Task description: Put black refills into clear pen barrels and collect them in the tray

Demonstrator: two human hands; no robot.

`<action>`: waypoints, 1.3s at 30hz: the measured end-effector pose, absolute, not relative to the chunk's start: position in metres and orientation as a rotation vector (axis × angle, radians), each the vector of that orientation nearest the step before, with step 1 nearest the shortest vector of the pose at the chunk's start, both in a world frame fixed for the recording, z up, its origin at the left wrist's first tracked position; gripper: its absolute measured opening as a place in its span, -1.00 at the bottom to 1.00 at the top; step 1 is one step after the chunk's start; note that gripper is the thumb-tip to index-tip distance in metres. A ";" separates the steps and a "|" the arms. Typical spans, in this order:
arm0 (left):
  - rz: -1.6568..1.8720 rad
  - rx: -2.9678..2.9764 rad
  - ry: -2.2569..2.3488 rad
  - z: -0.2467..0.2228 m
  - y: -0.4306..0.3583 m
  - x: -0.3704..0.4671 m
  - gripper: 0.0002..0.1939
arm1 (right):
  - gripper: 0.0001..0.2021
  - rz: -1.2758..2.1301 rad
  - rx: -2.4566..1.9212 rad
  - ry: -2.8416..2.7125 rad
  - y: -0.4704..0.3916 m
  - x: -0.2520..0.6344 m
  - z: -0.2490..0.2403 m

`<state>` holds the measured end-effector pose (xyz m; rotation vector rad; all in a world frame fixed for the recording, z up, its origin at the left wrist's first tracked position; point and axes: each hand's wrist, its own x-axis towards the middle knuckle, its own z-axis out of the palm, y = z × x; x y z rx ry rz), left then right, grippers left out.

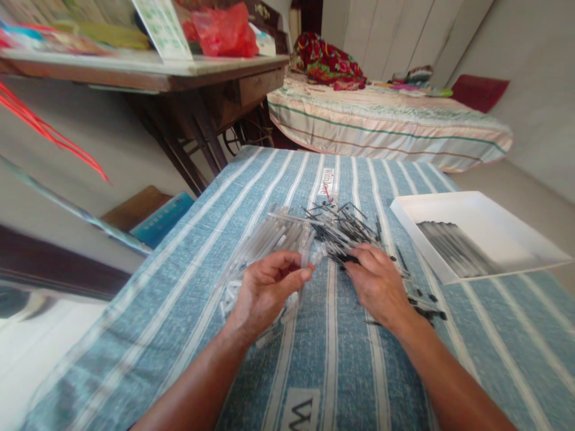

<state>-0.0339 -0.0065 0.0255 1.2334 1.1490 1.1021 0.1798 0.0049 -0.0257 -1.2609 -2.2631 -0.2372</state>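
Note:
My left hand (272,281) pinches a clear plastic tube (306,251) between thumb and fingertips, above a heap of similar clear tubes (269,233). Short white plastic pieces (231,293) lie partly behind that hand. My right hand (380,284) has its fingers curled down at the near edge of a pile of thin black rods (345,221), some with bent or knobbed ends. Its fingertips touch the pile; what they hold, if anything, is hidden among the rods. Small black pieces (431,311) are scattered beside my right wrist.
A white open box (507,233) at the right holds a row of dark-filled tubes (453,245). Everything rests on a blue striped tablecloth (179,317). A wooden desk (215,78) with a red plastic bag (224,30) stands back left; a bed (381,120) lies behind.

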 end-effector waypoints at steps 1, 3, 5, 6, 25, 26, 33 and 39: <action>1.106 1.226 1.144 0.025 -0.006 -0.034 -0.88 | -0.81 -0.284 -1.293 -2.303 0.006 0.176 -0.027; 1.112 1.212 1.130 0.025 -0.006 -0.034 -0.88 | -0.82 -0.354 -1.340 -2.369 0.008 0.168 -0.030; 1.115 1.195 1.115 0.026 -0.006 -0.034 -0.88 | -0.82 -0.385 -1.367 -2.405 0.010 0.162 -0.035; 1.116 1.187 1.110 0.026 -0.006 -0.034 -0.88 | -0.83 -0.387 -1.379 -2.409 0.011 0.161 -0.037; 1.064 1.142 1.097 0.024 -0.003 -0.036 -0.84 | -0.89 1.391 -0.981 -0.977 -0.012 0.158 -0.025; 1.026 1.155 1.099 0.024 -0.004 -0.035 -0.84 | -0.88 1.446 -0.939 -0.927 -0.012 0.157 -0.024; 0.733 1.281 1.006 0.023 -0.010 -0.033 -0.83 | -0.85 1.626 -0.768 -0.826 -0.014 0.157 -0.017; 0.614 1.293 0.966 0.019 -0.013 -0.029 -0.80 | -0.83 1.629 -0.769 -0.827 -0.014 0.156 -0.018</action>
